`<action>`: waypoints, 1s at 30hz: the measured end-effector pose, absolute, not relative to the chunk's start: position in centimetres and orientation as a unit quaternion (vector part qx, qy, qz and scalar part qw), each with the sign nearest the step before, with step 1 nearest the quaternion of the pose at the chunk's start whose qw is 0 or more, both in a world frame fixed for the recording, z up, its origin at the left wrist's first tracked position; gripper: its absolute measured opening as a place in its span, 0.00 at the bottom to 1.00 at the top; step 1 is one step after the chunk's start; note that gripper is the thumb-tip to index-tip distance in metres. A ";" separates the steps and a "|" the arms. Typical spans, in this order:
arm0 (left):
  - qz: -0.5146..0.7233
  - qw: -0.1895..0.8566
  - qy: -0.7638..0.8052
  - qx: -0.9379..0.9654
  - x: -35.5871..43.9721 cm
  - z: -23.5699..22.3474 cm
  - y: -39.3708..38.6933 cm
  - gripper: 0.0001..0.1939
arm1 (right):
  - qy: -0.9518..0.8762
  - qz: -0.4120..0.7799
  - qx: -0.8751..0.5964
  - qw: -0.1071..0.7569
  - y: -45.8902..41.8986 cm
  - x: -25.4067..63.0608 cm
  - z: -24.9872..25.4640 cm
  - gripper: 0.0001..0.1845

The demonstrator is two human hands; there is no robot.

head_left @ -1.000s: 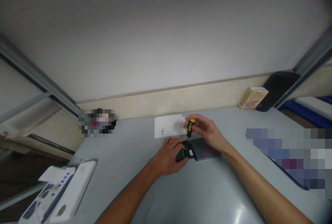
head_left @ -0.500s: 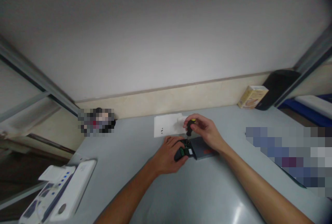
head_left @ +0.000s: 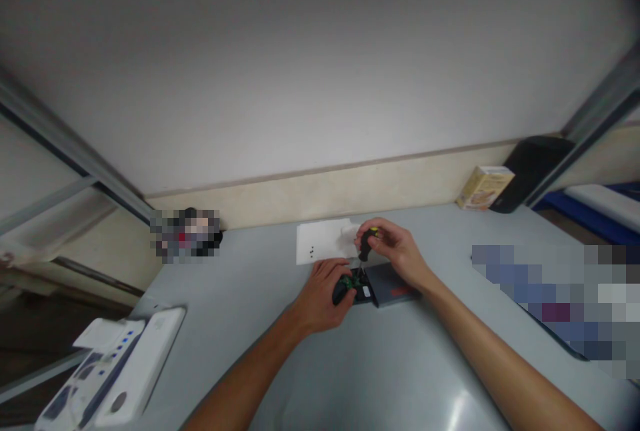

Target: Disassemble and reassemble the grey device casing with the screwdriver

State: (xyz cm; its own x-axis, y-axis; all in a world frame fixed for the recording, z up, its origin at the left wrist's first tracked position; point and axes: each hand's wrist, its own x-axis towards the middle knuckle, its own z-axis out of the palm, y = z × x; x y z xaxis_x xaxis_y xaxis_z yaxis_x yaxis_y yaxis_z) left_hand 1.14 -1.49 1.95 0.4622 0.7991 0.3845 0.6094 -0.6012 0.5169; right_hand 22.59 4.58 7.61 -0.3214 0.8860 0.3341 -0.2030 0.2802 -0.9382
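Observation:
My right hand [head_left: 393,252] is closed round a small screwdriver [head_left: 367,244] with a black and yellow handle, held upright with its tip down on a small black device [head_left: 350,288] that shows a green circuit board. My left hand [head_left: 323,292] grips that black device from the left, fingers curled on it. The device lies partly on a dark grey flat case [head_left: 393,284] with a red mark. Just behind them a white sheet of paper [head_left: 320,243] carries a few tiny dark screws [head_left: 312,252].
The grey table [head_left: 380,364] runs to a cream wall strip. A white and blue device [head_left: 117,368] lies at the near left edge. A yellow box [head_left: 486,187] and a black object [head_left: 535,171] stand at the back right. Metal frame bars slant at both sides.
My left hand and the black device have shifted slightly left. My right hand has turned the screwdriver a little, hiding more of its yellow cap.

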 end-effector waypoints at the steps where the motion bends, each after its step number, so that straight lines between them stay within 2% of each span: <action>1: 0.305 0.153 0.418 0.842 1.1 1.9 -1.5 0.15 | -0.615 0.531 -0.278 0.512 4.6 22.6 7.6 0.13; 8: 0.310 0.147 0.420 0.840 1.0 1.9 -1.4 0.14 | -0.616 0.521 -0.281 0.520 4.7 22.7 7.3 0.11; 14: 0.315 0.150 0.429 0.833 1.1 1.8 -1.4 0.15 | -0.616 0.518 -0.286 0.519 4.7 22.7 7.6 0.13; 20: 0.331 0.150 0.441 0.821 1.0 1.1 -1.2 0.13 | -0.576 0.528 -0.283 0.556 5.3 23.0 6.5 0.12; 24: 0.357 0.161 0.460 0.797 1.1 0.7 -0.7 0.04 | -0.548 0.533 -0.263 0.588 5.7 23.0 6.0 0.11; 30: 0.377 0.149 0.472 0.783 0.4 1.6 0.0 0.07 | -0.508 0.516 -0.285 0.628 6.4 23.2 5.7 0.11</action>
State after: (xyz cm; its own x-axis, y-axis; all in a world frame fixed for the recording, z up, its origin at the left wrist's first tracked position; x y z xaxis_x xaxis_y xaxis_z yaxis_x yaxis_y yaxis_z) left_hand 0.41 0.00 1.55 0.2698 0.8517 0.4492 0.6272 -0.5094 0.5892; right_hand 23.19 6.36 5.74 -0.0489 0.9377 0.3439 -0.3591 0.3048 -0.8821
